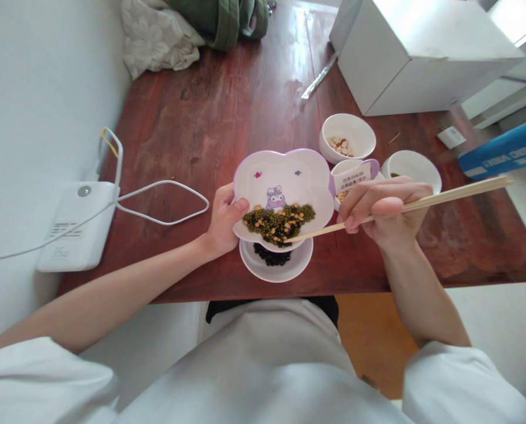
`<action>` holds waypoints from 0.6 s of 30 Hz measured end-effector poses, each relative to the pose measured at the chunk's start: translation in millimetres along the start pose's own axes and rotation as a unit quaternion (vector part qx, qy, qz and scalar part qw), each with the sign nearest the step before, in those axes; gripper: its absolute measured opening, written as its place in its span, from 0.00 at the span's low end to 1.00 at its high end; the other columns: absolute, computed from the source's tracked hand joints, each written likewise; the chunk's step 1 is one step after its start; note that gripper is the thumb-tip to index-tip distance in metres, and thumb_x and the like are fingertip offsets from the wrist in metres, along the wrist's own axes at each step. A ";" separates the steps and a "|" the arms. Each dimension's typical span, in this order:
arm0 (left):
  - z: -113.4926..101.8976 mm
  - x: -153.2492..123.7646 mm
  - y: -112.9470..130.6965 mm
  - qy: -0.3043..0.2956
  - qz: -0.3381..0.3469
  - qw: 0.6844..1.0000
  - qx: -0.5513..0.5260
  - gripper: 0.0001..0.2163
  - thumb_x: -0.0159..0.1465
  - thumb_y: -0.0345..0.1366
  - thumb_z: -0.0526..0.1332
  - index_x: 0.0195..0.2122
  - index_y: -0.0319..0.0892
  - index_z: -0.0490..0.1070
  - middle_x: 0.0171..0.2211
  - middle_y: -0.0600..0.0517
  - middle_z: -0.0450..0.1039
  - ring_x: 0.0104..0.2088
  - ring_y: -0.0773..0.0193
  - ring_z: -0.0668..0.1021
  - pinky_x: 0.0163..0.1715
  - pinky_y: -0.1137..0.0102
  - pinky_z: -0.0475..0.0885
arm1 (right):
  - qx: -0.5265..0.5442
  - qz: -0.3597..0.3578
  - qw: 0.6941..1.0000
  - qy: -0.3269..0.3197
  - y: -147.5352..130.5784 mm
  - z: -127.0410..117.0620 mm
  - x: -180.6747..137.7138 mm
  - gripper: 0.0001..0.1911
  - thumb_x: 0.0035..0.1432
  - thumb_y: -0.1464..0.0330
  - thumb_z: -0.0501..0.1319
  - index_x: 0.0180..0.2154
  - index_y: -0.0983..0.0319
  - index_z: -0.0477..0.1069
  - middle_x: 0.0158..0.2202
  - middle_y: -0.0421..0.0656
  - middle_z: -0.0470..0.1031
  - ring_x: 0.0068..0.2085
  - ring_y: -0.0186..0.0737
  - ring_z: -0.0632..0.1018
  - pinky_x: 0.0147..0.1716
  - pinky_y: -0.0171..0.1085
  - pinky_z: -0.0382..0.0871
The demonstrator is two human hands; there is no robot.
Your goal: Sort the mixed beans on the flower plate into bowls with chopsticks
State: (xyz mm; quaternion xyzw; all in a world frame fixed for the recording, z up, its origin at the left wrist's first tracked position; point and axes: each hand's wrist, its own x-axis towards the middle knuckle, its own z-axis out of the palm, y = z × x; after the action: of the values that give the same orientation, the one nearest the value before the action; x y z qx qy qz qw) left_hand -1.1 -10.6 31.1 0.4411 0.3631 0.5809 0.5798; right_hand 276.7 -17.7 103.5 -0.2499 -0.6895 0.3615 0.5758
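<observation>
Your L hand [224, 221] held the L side of the flower-shaped dish [296, 188], thumb up on the purple rim & the other fingers mostly hid. The dish was up in front of you, tipped a bit your way, w/ a small purple-capped pic on its floor. The bean mix [278, 224] lay in a heap on the near side: lots of little green beans, w/ black & tan ones in btwn.

Your R hand [380, 206] was curled tight on the chopsticks [452, 197]. Their thin tips came in over the R side of the dish & pointed at the beans by the near rim. Can't tell if the tips touched any.

Just under the near rim, pt. hidden, was a small white saucer [250, 266] w/ black beans [272, 256] in it.

Past the dish, to the R, sat a white nut bowl [365, 132] w/ a few nuts [340, 146]. Nr it was a small cup w/ tan bits in it & a printed paper label [352, 178]. The white bowl [415, 165] on the far R was pt. behind your R hand.

All these were at the red-brown wood table [254, 112]. A big white box [386, 76] stood at the back R.
</observation>
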 end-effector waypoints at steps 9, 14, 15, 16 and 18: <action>6.2 3.5 5.5 0.030 -0.002 0.999 -0.022 0.29 0.54 0.63 0.85 0.26 0.49 0.72 0.23 0.55 0.71 0.28 0.58 0.77 0.25 0.67 0.76 | 0.022 0.030 0.999 0.010 2.7 -1.7 -2.8 0.25 0.74 0.48 0.81 0.29 0.56 0.92 0.22 0.44 0.85 0.14 0.36 0.72 0.12 0.40 0.58; 7.0 4.5 3.1 0.026 0.011 0.999 -0.035 0.30 0.55 0.61 0.86 0.24 0.48 0.71 0.22 0.56 0.68 0.27 0.61 0.76 0.24 0.69 0.74 | -0.005 0.027 1.000 0.002 6.2 1.0 -4.7 0.28 0.73 0.44 0.81 0.26 0.55 0.91 0.21 0.43 0.84 0.15 0.37 0.74 0.12 0.40 0.60; 7.3 4.6 2.4 0.025 0.014 0.999 -0.037 0.30 0.55 0.62 0.86 0.24 0.48 0.70 0.22 0.56 0.68 0.26 0.62 0.75 0.24 0.70 0.74 | -0.010 0.027 1.000 0.003 7.0 1.1 -4.8 0.28 0.73 0.44 0.81 0.26 0.55 0.90 0.21 0.43 0.83 0.15 0.37 0.74 0.13 0.40 0.60; 7.6 4.8 1.9 0.026 0.021 0.999 -0.041 0.31 0.56 0.63 0.86 0.24 0.48 0.70 0.22 0.57 0.67 0.26 0.63 0.74 0.24 0.70 0.73 | -0.013 0.026 1.000 0.003 7.7 1.1 -4.8 0.29 0.72 0.43 0.80 0.26 0.55 0.90 0.21 0.43 0.83 0.15 0.38 0.74 0.13 0.41 0.61; 8.1 5.0 1.7 0.030 0.026 0.998 -0.045 0.32 0.55 0.64 0.86 0.24 0.47 0.69 0.22 0.57 0.66 0.25 0.64 0.73 0.24 0.70 0.74 | -0.017 0.021 1.000 0.006 9.3 0.4 -5.0 0.30 0.72 0.42 0.80 0.25 0.54 0.89 0.21 0.42 0.82 0.16 0.38 0.75 0.14 0.41 0.62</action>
State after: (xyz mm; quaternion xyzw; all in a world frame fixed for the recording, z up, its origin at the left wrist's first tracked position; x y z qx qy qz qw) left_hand 6.2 -6.5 35.9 0.4066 0.3423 0.6241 0.5728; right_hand 276.7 -15.8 93.1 -0.2764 -0.6866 0.3601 0.5679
